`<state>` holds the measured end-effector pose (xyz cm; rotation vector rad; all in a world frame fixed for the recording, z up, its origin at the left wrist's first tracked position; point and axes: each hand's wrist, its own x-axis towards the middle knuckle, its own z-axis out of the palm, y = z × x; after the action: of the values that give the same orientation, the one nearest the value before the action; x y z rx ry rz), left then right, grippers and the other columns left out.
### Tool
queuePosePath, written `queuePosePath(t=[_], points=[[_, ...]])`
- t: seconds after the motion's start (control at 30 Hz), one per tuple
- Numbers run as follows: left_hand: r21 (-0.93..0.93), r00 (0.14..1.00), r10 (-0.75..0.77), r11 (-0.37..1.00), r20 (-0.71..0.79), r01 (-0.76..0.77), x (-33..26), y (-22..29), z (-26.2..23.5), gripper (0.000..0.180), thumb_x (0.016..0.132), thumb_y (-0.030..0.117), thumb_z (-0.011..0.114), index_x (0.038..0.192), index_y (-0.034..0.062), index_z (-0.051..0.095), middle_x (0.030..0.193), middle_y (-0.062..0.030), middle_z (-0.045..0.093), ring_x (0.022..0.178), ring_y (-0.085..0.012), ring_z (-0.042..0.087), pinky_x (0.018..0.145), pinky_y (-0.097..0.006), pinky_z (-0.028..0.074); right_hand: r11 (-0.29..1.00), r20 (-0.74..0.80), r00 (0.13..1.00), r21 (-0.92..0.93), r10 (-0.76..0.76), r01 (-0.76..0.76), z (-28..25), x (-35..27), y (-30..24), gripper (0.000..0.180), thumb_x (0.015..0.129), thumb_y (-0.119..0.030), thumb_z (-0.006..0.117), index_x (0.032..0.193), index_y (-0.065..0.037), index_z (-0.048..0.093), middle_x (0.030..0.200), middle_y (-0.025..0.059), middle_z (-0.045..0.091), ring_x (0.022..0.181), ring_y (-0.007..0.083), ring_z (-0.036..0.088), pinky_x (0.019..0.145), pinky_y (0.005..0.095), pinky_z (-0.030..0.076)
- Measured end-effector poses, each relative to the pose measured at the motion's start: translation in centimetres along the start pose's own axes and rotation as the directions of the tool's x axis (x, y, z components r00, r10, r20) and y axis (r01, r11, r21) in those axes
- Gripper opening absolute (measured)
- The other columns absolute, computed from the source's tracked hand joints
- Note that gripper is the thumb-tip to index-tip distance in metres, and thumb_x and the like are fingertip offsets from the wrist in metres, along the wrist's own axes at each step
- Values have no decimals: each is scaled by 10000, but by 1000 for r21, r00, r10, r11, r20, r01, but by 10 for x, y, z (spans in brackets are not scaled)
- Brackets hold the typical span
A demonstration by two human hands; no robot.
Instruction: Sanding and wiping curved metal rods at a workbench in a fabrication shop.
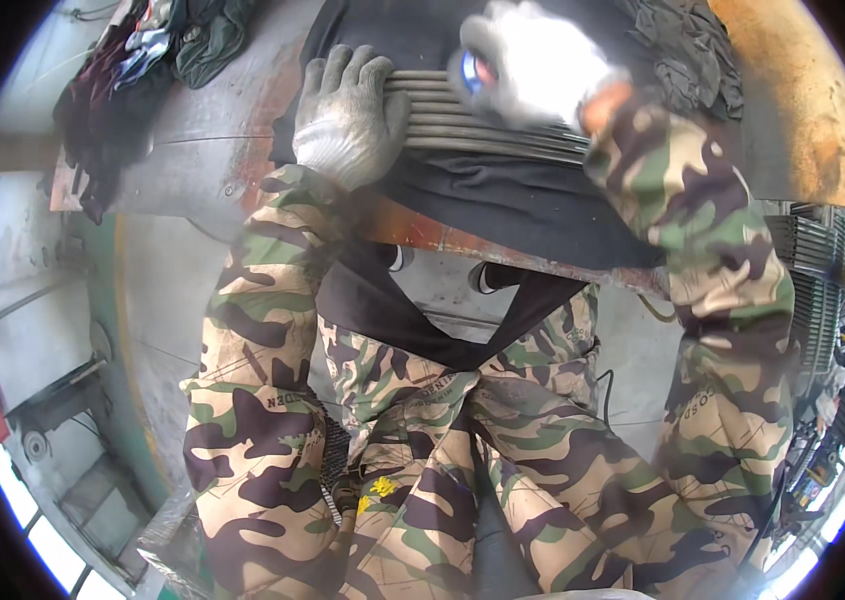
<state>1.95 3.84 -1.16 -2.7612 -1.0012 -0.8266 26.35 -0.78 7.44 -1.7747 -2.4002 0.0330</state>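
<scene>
Several thin grey metal rods (488, 133) lie side by side on a black cloth (513, 205) spread over the table. My left hand (351, 120), in a grey-white knit glove, rests on the rods' left ends with its fingers laid out flat. Above the right part of the rods is my right hand (548, 70), also gloved and smeared by motion. Its fingers are closed round a small round thing with a blue and white rim (471, 70); its kind is not clear. Whether that thing touches the rods I cannot tell.
Dark crumpled clothes (123, 90) lie on the table's left part. A grey rag (688, 50) is at the back right, next to a worn brownish board (793, 100). Racks with long metal bars (823, 250) stand at the right. The table's front edge (443, 232) is close to my body.
</scene>
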Motion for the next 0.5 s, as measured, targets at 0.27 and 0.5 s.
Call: queuePosePath(t=[0.27,0.5], points=[[96,997,-12,995,81,4,4,6,1,425,1002,244,599,1373,37,619,1406,-219,624,1323,-440,547,1144,-542,404,999,139,990,-2,38,-38,-24,16,-10,235,938,-230,639,1035,-37,734,1075,246,699,1065,434,682,918,516,582],[147,998,-1,989,64,-8,11,15,4,454,957,258,582,1334,16,652,1395,-174,648,1321,-372,555,1111,-515,419,1000,187,982,13,-17,15,-35,9,-11,269,939,-228,647,1096,-37,753,1170,238,711,1127,419,690,951,504,585]])
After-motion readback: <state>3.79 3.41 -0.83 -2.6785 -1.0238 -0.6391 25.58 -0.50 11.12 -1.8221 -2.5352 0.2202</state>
